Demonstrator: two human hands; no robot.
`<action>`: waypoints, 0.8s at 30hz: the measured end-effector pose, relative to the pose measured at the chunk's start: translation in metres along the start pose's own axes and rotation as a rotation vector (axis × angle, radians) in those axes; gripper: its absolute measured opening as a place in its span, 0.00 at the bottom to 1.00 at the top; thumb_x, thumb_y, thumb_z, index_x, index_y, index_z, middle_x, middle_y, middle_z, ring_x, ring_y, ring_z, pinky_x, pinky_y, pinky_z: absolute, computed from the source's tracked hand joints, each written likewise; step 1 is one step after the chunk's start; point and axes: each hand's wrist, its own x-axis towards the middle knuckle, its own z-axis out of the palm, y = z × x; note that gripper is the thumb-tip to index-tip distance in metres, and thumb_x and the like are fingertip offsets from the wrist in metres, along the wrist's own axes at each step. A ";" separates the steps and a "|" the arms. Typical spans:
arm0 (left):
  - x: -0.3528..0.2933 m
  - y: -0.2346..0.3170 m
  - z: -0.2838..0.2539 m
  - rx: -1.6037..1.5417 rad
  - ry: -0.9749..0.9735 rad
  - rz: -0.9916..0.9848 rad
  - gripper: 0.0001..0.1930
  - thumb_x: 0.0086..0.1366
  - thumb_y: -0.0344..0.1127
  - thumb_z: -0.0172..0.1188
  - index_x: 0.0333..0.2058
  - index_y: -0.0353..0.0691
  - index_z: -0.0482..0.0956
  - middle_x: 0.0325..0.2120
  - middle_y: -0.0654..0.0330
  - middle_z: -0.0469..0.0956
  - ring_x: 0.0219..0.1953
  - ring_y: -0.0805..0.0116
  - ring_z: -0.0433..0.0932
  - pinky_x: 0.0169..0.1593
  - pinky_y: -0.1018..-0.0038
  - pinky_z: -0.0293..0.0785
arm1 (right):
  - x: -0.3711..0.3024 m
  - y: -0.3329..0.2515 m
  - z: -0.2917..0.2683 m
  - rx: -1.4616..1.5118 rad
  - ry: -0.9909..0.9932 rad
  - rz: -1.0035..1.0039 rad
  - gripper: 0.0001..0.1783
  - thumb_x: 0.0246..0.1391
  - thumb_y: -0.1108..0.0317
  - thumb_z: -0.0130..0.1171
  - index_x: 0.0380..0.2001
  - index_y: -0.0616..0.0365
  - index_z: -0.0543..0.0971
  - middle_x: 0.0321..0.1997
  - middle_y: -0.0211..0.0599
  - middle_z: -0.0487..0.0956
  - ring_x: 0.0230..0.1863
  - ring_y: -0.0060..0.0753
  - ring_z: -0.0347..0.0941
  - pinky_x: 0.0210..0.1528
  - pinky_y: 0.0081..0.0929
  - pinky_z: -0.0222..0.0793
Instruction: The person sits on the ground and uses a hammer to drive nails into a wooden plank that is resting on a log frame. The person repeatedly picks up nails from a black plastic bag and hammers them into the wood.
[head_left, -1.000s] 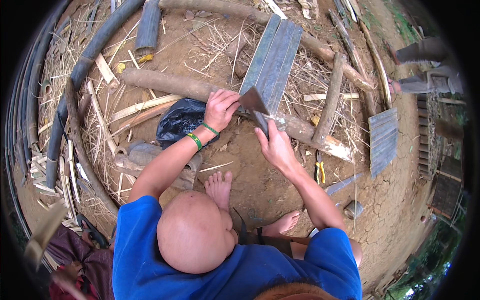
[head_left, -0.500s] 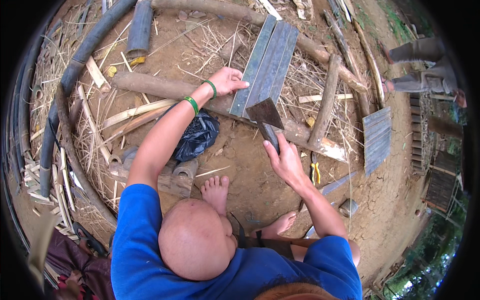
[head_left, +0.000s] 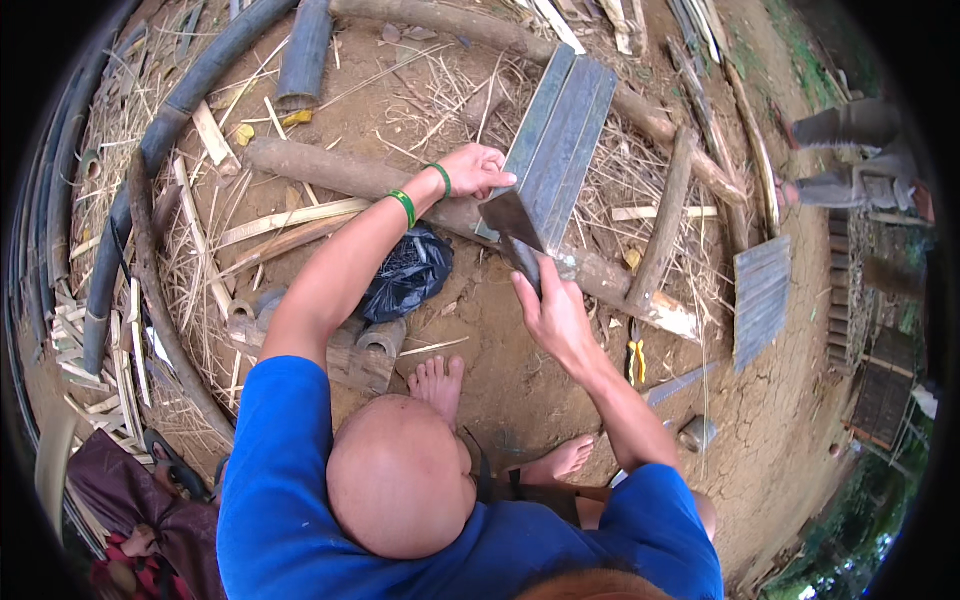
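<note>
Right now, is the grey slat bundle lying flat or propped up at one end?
Propped: the slat bundle leans on the log, steadied there by the left hand; the right hand holds the cleaver.

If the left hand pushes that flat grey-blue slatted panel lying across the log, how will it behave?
The grey-blue slatted panel looks stiff, so it would likely slide or pivot as one piece. Resting across the round brown log, it may rock or tip. The left hand grips only its edge, so the far end could swing.

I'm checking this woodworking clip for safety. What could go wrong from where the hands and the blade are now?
The left hand steadies the grey slats right beside the cleaver that the right hand grips: a slip could cut the fingers. The bare foot lies below the blade's line, so a glancing stroke might reach it. The slats rest tilted on a round log and may shift.
</note>
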 end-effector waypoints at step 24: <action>-0.080 0.013 0.046 0.374 0.411 0.327 0.09 0.55 0.34 0.74 0.32 0.37 0.85 0.24 0.62 0.74 0.26 0.71 0.73 0.32 0.72 0.72 | 0.027 0.047 -0.003 0.327 0.217 0.276 0.22 0.65 0.54 0.60 0.45 0.68 0.78 0.23 0.42 0.79 0.25 0.31 0.75 0.31 0.36 0.71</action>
